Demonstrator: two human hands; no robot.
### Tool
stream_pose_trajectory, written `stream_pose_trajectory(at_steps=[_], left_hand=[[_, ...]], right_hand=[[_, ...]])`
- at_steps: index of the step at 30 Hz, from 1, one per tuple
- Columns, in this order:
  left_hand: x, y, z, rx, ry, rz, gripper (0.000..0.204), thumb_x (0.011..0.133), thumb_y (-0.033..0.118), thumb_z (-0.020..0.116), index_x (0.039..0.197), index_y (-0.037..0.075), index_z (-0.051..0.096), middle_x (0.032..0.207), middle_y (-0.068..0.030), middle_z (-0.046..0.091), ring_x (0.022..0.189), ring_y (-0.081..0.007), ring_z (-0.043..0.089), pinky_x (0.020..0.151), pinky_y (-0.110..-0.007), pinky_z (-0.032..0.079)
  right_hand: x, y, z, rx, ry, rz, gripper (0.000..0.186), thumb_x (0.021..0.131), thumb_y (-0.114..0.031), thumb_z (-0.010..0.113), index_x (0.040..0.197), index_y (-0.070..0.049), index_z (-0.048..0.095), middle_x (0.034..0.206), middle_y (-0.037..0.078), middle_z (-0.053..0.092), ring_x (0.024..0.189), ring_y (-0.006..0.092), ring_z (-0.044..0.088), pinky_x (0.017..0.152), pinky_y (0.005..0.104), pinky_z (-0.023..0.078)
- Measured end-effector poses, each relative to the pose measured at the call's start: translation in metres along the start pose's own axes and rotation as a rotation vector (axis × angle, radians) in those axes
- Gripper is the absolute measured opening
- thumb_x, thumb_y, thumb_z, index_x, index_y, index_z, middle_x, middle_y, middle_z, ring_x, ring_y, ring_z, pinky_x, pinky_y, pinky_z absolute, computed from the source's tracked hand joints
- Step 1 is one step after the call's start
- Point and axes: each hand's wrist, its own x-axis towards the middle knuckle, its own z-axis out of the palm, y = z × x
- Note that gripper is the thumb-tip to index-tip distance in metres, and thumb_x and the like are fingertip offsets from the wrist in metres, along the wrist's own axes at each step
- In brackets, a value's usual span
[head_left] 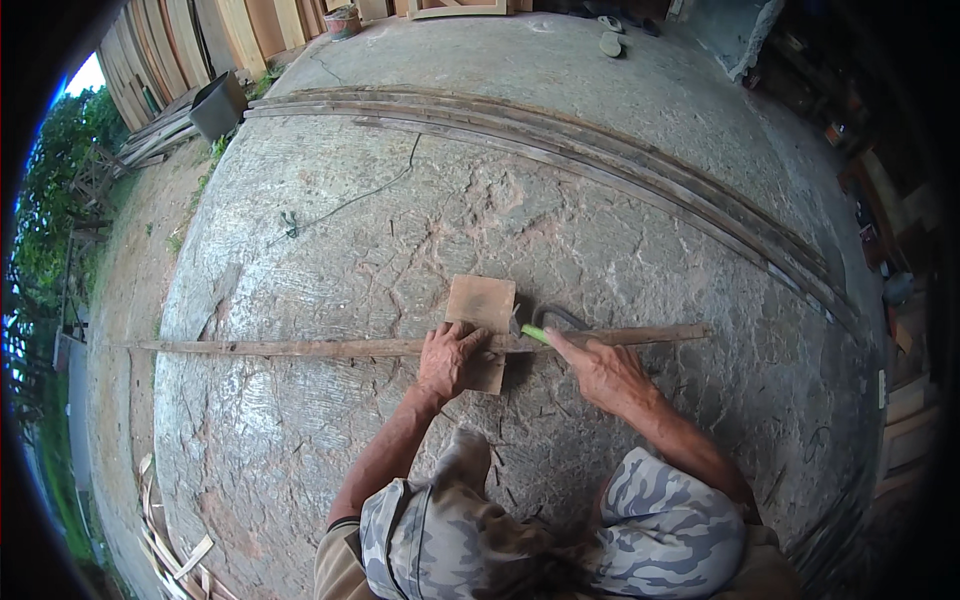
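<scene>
A long weathered wooden strip (250, 347) lies crosswise on the concrete, over a flat tan board (481, 295). My left hand (448, 355) has its fingers curled over the strip where it crosses the board, holding it there. My right hand (610, 375) is closed on a green-handled tool (537, 331), index finger along the handle. The tool's small metal head is at the board's right edge, just right of my left hand. A dark curved item (560, 315) lies behind the tool; I cannot make out what it is.
Several long boards (540, 135) lie across the floor ahead, with a thin cord (360, 200) nearer me. Planks (160, 55) lean at back left beside a grey bin (217, 105). Sandals (610, 45) sit at the back; wood scraps (185, 550) lie at lower left.
</scene>
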Motion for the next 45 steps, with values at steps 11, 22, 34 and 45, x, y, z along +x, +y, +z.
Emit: stream_pose_trajectory(at_steps=[11, 22, 34, 45], left_hand=[[0.015, -0.008, -0.019, -0.125, -0.074, 0.129, 0.045, 0.093, 0.028, 0.071, 0.136, 0.016, 0.065, 0.115, -0.0094, 0.068, 0.108, -0.0352, 0.062, 0.094, -0.045, 0.048], [0.068, -0.016, -0.040, -0.026, -0.212, -0.045, 0.028, 0.109, 0.035, 0.050, 0.112, 0.007, 0.053, 0.091, -0.0232, 0.070, 0.095, -0.0454, 0.070, 0.080, -0.055, 0.054], [0.051, -0.016, 0.015, 0.085, 0.061, -0.152, 0.038, 0.106, 0.044, 0.054, 0.103, 0.010, 0.070, 0.108, -0.0135, 0.068, 0.111, -0.0342, 0.064, 0.096, -0.048, 0.049], [0.047, -0.012, 0.007, 0.024, 0.131, -0.156, 0.037, 0.106, 0.042, 0.054, 0.099, 0.010, 0.072, 0.103, -0.0113, 0.070, 0.106, -0.0309, 0.066, 0.094, -0.044, 0.053]], right_hand=[[-0.096, 0.024, 0.088, 0.612, -0.094, 0.081, 0.064, 0.093, -0.008, 0.070, 0.155, -0.012, 0.053, 0.086, 0.017, 0.069, 0.072, 0.0352, 0.070, 0.070, 0.0441, 0.058], [-0.079, 0.121, 0.090, -0.100, -0.287, 0.452, 0.076, 0.089, -0.003, 0.060, 0.161, -0.006, 0.037, 0.137, 0.021, 0.057, 0.128, 0.0407, 0.054, 0.107, 0.0523, 0.042], [-0.081, 0.047, -0.086, -0.235, -0.466, 0.139, 0.036, 0.094, -0.013, 0.064, 0.130, -0.014, 0.067, 0.093, 0.019, 0.065, 0.080, 0.0415, 0.071, 0.070, 0.0534, 0.055], [0.010, -0.008, -0.145, -0.544, -0.446, 0.046, 0.026, 0.092, -0.014, 0.068, 0.116, -0.012, 0.076, 0.081, 0.015, 0.069, 0.077, 0.0337, 0.073, 0.062, 0.0469, 0.055]])
